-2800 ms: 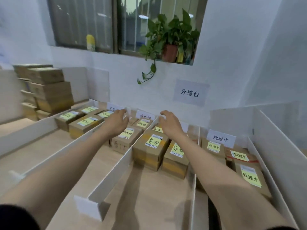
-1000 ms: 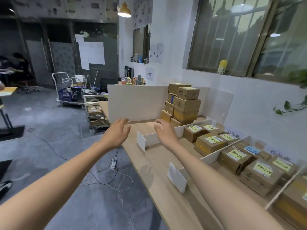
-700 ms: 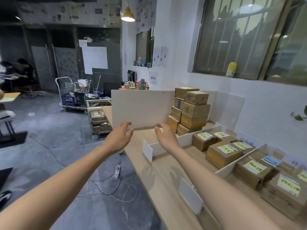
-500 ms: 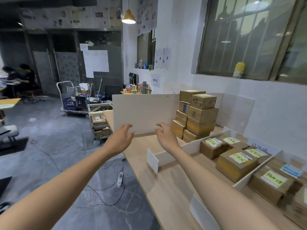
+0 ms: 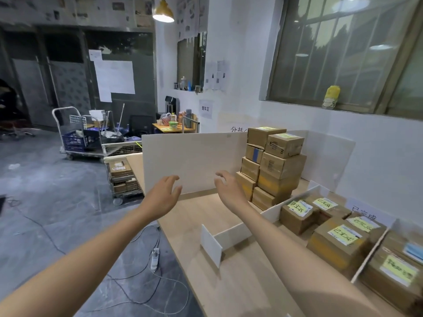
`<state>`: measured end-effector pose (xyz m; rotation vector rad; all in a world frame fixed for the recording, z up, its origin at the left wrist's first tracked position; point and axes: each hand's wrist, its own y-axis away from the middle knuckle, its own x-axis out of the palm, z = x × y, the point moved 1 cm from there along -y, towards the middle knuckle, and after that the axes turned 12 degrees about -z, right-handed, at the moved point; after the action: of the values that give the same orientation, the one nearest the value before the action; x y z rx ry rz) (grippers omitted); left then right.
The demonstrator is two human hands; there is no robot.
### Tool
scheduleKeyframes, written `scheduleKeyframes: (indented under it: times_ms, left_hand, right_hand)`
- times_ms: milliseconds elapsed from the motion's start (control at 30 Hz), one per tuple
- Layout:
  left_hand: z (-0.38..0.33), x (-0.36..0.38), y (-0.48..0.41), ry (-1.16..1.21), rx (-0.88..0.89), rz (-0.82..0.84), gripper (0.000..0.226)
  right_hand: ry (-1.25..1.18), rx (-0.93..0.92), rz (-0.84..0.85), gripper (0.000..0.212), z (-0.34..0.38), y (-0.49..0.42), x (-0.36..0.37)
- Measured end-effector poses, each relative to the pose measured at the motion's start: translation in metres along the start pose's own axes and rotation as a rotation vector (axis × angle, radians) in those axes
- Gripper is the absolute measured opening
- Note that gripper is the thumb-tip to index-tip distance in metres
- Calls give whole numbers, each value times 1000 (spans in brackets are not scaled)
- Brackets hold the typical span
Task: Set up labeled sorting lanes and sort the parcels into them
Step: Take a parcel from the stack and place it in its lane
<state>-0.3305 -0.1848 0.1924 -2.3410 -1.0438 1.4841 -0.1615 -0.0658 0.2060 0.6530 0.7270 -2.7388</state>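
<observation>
My left hand (image 5: 163, 196) and my right hand (image 5: 228, 191) are stretched out in the air over the left end of the wooden table (image 5: 242, 277), fingers loosely spread, holding nothing. Beyond the right hand stands a stack of unsorted cardboard parcels (image 5: 272, 165). To the right, white divider strips (image 5: 235, 234) form lanes. Labeled parcels (image 5: 338, 239) with yellow notes lie in these lanes, and a white lane sign (image 5: 366, 217) stands at the back wall.
A tall white board (image 5: 192, 161) stands upright at the table's left end, just behind my hands. On the floor to the left are a wire cart with boxes (image 5: 122, 177), a trolley (image 5: 84, 138) and a power strip with cables (image 5: 154, 259).
My view has swung left from the sorted lanes to the table's left end. Both hands left the lane parcels and now hover empty, closer to the stack.
</observation>
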Motion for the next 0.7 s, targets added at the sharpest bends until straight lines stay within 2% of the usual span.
scheduleKeyframes:
  times_ms: [267,567,700]
  left_hand:
    - [32,20,-57,52,82,55,46]
    - [66,38,-139,132,248,122,43]
    - [80,51,-157,165,294,183,43]
  right_hand:
    - [38,73,-78,37,-1,-28,30]
    - [110,162,-311,32,6,-59,61]
    - [172,217,-355,32,6,-57,78]
